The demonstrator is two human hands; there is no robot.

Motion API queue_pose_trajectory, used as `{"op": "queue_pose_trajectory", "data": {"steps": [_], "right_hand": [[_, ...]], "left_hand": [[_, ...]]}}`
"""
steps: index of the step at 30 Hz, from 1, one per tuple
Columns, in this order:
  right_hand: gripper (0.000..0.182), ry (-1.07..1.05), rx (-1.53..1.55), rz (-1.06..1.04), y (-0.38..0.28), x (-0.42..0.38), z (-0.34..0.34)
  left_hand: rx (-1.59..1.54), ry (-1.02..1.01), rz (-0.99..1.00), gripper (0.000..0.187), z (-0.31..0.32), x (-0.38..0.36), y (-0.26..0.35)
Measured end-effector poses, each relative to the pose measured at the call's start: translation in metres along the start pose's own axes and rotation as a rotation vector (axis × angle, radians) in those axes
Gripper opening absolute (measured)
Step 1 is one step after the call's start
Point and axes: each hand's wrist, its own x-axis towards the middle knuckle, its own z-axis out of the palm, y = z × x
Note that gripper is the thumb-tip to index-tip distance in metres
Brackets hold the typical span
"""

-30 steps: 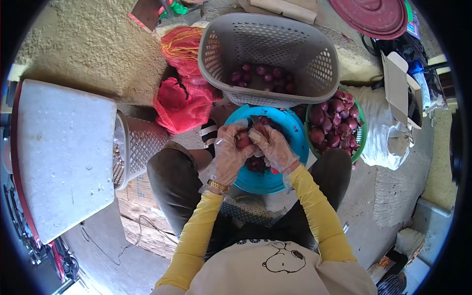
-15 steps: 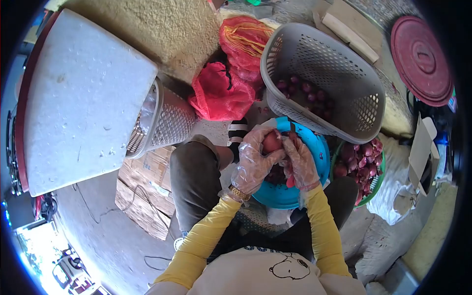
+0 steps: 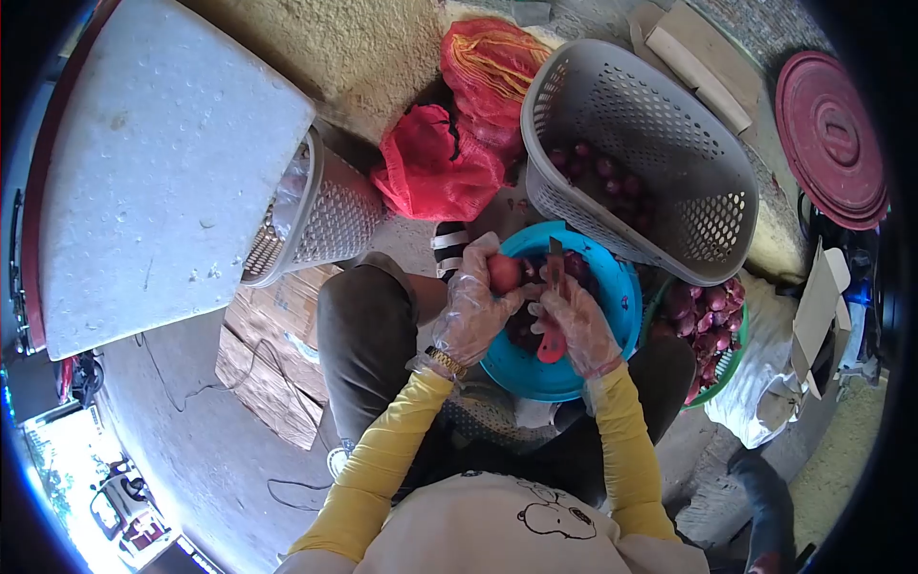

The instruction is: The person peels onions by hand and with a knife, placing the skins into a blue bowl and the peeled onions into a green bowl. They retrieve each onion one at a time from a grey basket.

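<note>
In the head view, my left hand (image 3: 471, 308), in a clear plastic glove, is closed around a red onion (image 3: 504, 275). My right hand (image 3: 579, 321), gloved the same way, grips a red-handled knife (image 3: 551, 348) with its blade pointing away from me. Both hands are over a blue basin (image 3: 626, 298) between my knees, the fingertips close together. Inside the basin are more onions, partly hidden by my hands. Just right of it, a green basket (image 3: 732, 365) holds peeled-looking red onions and skins (image 3: 709, 311).
Beyond the basin stands a grey perforated basket (image 3: 660, 105) with several onions at its bottom. Red mesh sacks (image 3: 440, 167) lie left of it. A white box (image 3: 163, 182) and another basket (image 3: 335, 215) are at left. Someone's dark-clothed limb (image 3: 765, 493) shows at lower right.
My hands have parted slightly, and the knife now shows clearly in my right hand. The onion has shifted left with my left hand. A dark-clothed limb has appeared at lower right.
</note>
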Motion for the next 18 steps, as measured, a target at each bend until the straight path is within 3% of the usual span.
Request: {"op": "queue_pose_trajectory", "data": {"steps": [4, 6, 9, 11, 13, 17, 18], "right_hand": [[0.056, -0.110, 0.070, 0.001, 0.025, -0.009, -0.007], [0.059, -0.165, 0.101, -0.023, 0.026, -0.009, -0.006], [0.061, -0.158, 0.147, 0.105, 0.001, -0.016, 0.002], [0.068, -0.135, -0.008, 0.239, -0.007, -0.018, -0.001], [0.065, -0.158, -0.067, 0.245, 0.002, -0.008, -0.016], [0.063, -0.189, -0.072, 0.178, -0.006, 0.010, -0.016], [0.063, -0.191, -0.073, 0.181, -0.006, 0.016, -0.015]], "left_hand": [[0.071, -0.014, -0.213, 0.067, -0.001, -0.020, -0.022], [0.047, 0.010, -0.218, 0.065, -0.004, -0.027, -0.020], [0.034, 0.029, -0.229, 0.062, -0.011, -0.030, -0.017], [0.046, 0.025, -0.243, 0.061, -0.019, -0.029, -0.019], [0.173, -0.096, -0.136, 0.060, -0.035, -0.019, -0.017], [0.267, -0.282, -0.182, 0.071, -0.076, 0.029, 0.020], [0.379, -0.296, -0.075, 0.071, -0.083, 0.042, 0.028]]}}
